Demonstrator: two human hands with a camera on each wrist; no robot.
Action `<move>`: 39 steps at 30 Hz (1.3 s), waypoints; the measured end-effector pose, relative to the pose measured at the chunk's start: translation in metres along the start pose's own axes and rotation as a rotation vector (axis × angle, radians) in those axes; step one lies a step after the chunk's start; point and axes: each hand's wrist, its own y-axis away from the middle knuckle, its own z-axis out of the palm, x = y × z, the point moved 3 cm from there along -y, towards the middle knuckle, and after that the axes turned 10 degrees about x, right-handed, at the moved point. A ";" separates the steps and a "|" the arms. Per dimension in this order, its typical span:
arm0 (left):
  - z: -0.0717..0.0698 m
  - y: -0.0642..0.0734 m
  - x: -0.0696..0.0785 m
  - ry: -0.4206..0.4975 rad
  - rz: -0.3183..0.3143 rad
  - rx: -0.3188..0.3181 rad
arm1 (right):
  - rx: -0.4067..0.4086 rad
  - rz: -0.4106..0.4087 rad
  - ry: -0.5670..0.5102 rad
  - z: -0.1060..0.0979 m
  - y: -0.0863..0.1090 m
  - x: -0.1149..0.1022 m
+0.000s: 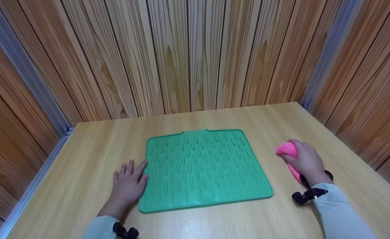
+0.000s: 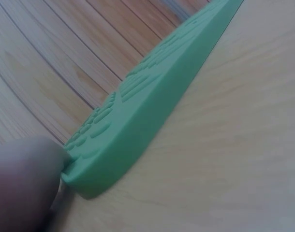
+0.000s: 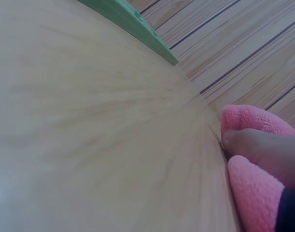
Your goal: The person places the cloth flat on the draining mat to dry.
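Here we are at the tabletop (image 1: 85, 166), and in the middle of the frame lies the green mat (image 1: 205, 169), flat, its face covered in slim raised ridges, a shallow tab along the far edge.

Over on the lower left, the left hand (image 1: 128, 186) rests with its fingers spread, thumb and forefinger right against the mat's left edge; the left wrist view has a digit touching the mat's corner.

Across to the right of the frame, the right hand (image 1: 306, 162) has hold of a pink cloth (image 1: 286, 149), fingers curled round it! It's bunched up, one rounded fold poking out past the fingers and a strip trailing down towards the wrist. The right wrist view shows its fuzzy texture, with the thumb between two folds. The cloth sits well apart from the mat, low over the tabletop; whether all of it touches the wood, I can't tell.

Pale sleeves (image 1: 342, 212) on both arms, black wrist gear (image 1: 309, 196) strapped over them, and wood-plank walls (image 1: 175, 59) fill the upper frame.
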 end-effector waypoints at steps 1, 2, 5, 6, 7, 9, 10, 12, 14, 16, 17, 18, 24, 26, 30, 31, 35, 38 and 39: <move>0.000 0.000 0.000 0.000 -0.001 -0.002 | -0.006 0.008 0.003 0.000 0.001 0.000; 0.000 0.000 0.000 -0.001 -0.001 -0.003 | -0.010 0.015 0.005 0.001 0.001 0.000; 0.000 0.000 0.000 0.001 0.001 -0.005 | -0.013 0.026 0.012 0.001 0.003 -0.001; 0.000 0.000 0.000 0.002 0.002 -0.004 | -0.010 0.029 0.011 0.001 0.003 -0.001; -0.001 0.000 0.000 0.003 0.003 -0.002 | -0.008 0.031 0.011 0.001 0.003 -0.001; -0.001 0.000 0.000 0.005 0.005 0.004 | 0.000 0.031 0.008 0.001 0.004 -0.001; -0.002 0.000 0.000 0.006 0.006 0.006 | 0.002 0.032 0.007 0.001 0.005 -0.002; -0.001 0.001 0.000 0.003 0.010 0.010 | 0.006 0.034 0.002 0.000 0.006 -0.002; -0.001 0.002 0.000 0.003 0.016 0.016 | 0.013 0.047 -0.009 -0.001 0.006 -0.002; -0.001 0.003 0.001 0.003 0.021 0.025 | 0.013 0.072 -0.026 -0.001 0.006 -0.003; -0.001 0.003 0.000 0.004 0.023 0.030 | 0.010 0.086 -0.035 -0.002 0.006 -0.003; -0.001 0.003 0.000 0.005 0.022 0.035 | 0.003 0.104 -0.044 -0.002 0.005 -0.004; 0.000 0.002 -0.001 0.009 0.009 0.025 | -0.025 0.133 -0.053 -0.002 0.005 -0.004; 0.000 0.002 0.000 0.014 0.008 0.018 | -0.024 0.135 -0.051 -0.002 0.005 -0.004; 0.001 0.002 0.001 0.019 0.010 0.012 | -0.038 0.154 -0.063 -0.004 0.005 -0.003; 0.001 0.002 0.001 0.019 0.010 0.010 | -0.041 0.162 -0.071 -0.004 0.004 -0.003; 0.000 0.001 0.002 0.014 0.007 0.015 | -0.046 0.189 -0.115 -0.008 0.002 -0.003; -0.001 0.000 0.002 0.008 0.006 0.017 | -0.050 0.220 -0.153 -0.012 0.000 -0.004; -0.001 0.000 0.002 0.006 0.006 0.018 | -0.055 0.231 -0.168 -0.013 -0.001 -0.005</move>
